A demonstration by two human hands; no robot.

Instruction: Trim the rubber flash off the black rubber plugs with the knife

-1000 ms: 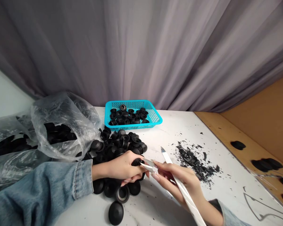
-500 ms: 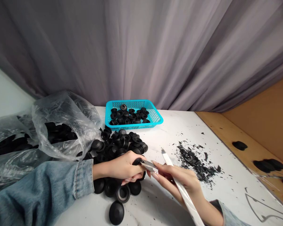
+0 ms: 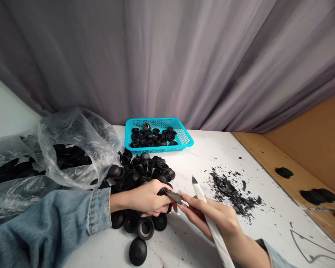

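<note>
My left hand (image 3: 149, 198) is closed around a black ribbed rubber plug (image 3: 162, 191), its ribbed end showing above the fingers. In my right hand (image 3: 217, 217) a flat grey metal blade (image 3: 174, 197) is pinched between thumb and fingers, its tip against the plug. A white-wrapped stick-like tool with a dark pointed tip (image 3: 214, 230) also lies across that hand, sloping up and left. Beneath and behind my left hand spreads a pile of similar black plugs (image 3: 147, 167). One loose plug (image 3: 138, 251) rests nearest to me.
A turquoise basket (image 3: 159, 150) with several black plugs stands at the back. To the left, a clear plastic bag (image 3: 78, 123) holds more black pieces. Black shavings (image 3: 229, 188) are heaped on the white tabletop at right. Black discs (image 3: 284, 172) lie on the wooden board (image 3: 254, 152).
My right hand has shifted slightly, and the blade has turned and moved a little left against the plug. The white-wrapped tool has tilted slightly. My left hand stays nearly still.
</note>
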